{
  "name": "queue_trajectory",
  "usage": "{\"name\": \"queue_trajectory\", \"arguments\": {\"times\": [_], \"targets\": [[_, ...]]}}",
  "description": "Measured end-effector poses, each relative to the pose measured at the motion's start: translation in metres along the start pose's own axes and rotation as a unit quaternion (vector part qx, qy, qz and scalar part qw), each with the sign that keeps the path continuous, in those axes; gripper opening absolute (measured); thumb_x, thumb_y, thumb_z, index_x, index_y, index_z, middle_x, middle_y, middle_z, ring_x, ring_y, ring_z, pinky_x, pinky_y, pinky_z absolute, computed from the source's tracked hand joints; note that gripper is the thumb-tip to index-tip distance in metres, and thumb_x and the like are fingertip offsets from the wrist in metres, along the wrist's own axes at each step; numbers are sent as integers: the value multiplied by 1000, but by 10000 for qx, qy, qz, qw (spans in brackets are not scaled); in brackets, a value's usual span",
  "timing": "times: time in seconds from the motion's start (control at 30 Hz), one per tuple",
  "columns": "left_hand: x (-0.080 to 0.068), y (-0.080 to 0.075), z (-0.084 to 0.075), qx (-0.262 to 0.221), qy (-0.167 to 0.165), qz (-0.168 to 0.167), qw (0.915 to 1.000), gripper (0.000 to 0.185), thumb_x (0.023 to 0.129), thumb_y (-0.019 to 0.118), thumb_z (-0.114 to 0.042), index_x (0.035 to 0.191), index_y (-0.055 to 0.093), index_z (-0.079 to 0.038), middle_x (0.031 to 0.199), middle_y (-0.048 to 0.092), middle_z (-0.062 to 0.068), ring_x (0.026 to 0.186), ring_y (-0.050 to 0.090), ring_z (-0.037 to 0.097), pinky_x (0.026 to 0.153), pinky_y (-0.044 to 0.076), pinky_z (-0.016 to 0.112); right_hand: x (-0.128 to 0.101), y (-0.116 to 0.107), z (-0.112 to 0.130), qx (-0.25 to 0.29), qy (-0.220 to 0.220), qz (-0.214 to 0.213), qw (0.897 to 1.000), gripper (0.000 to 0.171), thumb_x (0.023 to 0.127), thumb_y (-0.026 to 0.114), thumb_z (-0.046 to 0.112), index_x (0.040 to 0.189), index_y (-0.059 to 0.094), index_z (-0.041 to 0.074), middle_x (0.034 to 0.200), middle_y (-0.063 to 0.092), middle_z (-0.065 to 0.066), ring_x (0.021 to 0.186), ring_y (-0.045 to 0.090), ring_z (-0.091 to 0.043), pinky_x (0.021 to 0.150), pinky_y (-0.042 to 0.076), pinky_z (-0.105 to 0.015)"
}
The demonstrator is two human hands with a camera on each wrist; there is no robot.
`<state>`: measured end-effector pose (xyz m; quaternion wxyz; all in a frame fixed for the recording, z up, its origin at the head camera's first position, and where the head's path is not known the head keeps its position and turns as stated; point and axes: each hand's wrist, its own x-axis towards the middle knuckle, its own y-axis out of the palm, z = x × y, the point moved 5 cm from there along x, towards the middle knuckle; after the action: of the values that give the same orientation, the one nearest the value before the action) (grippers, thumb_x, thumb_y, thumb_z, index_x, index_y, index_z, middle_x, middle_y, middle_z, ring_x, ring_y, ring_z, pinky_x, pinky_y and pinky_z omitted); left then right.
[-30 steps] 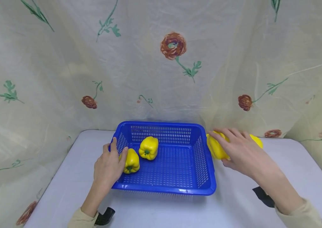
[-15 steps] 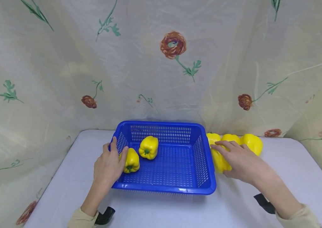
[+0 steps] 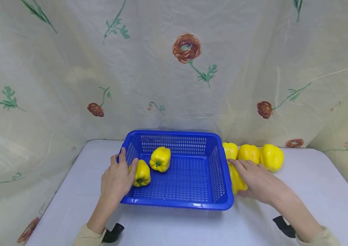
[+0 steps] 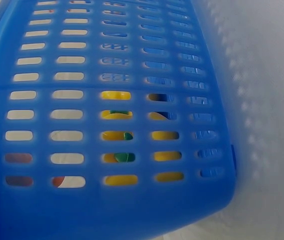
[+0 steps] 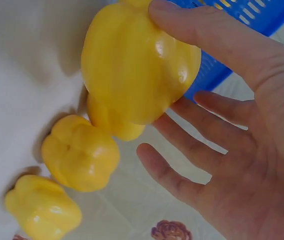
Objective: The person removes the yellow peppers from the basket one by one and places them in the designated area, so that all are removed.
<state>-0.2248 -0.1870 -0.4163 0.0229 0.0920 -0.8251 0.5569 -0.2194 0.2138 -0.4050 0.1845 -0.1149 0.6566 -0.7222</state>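
— Gripping is loose so far: the right hand [image 3: 258, 181] lies over the near pepper [image 3: 236, 177] just right of centre in the head view, thumb on top, the other fingers [image 5: 182, 180] spread and not yet closed under it.
— And the left hand [image 3: 117, 177]?
— Curled over the left rim of the blue basket [image 3: 220, 201], steadying it, beside two peppers already inside.
— What makes the pick clean?
— I'd close the fingers right round the pepper before lifting; its skin looks glossy and could slip. Lift clear of the basket wall it touches, and avoid nudging the three peppers [image 3: 249, 153] lined up behind.
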Motion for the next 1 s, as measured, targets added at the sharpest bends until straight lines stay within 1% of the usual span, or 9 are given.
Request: {"name": "queue_trajectory", "arguments": {"times": [0.13,0.33,0.47,0.63,0.83,1.0], "targets": [[-1,0,0,-7,-18,7,10000,74,114,46,-46,166,32,4,153,49,42,90,75,50,73,67,54,0,5,-2,-29,-91,-52,9999,93,75,100,26,153,54,4,149,64,-21,135,60,-46,110,50,-73],[-2,-1,-1,-2,-12,-10,10000,73,114,47,-45,166,33,4,153,49,42,94,76,52,76,68,56,1,9,0,-192,-214,-168,9994,92,76,100,27,153,56,4,153,62,-20,139,59,-45,109,51,-72],[-2,-1,-1,27,-28,-12,10000,73,114,47,-45,166,33,4,153,49,42,94,76,51,77,68,55,1,11,0,-249,-255,-222,9991,91,76,100,28,153,56,5,154,61,-20,139,59,-45,109,52,-71],[-2,-1,-2,101,-2,-23,9999,73,114,48,-44,165,34,5,152,50,43,90,75,50,74,68,54,1,11,0,-166,-345,-288,9988,89,77,99,27,153,57,5,155,60,-20,140,59,-44,110,51,-71],[-2,-1,-2,102,9,-35,9999,73,114,47,-45,165,33,5,152,50,42,90,75,50,74,68,54,0,11,1,-153,-375,-350,9986,91,76,100,25,153,56,5,155,59,-21,140,58,-45,111,50,-73],[-2,-1,-1,96,45,-74,9999,73,114,49,-44,165,34,5,151,51,42,88,76,49,73,68,53,-2,6,1,11,-373,-255,9990,93,76,100,23,155,54,6,157,57,-22,142,57,-46,113,49,-72]]}}
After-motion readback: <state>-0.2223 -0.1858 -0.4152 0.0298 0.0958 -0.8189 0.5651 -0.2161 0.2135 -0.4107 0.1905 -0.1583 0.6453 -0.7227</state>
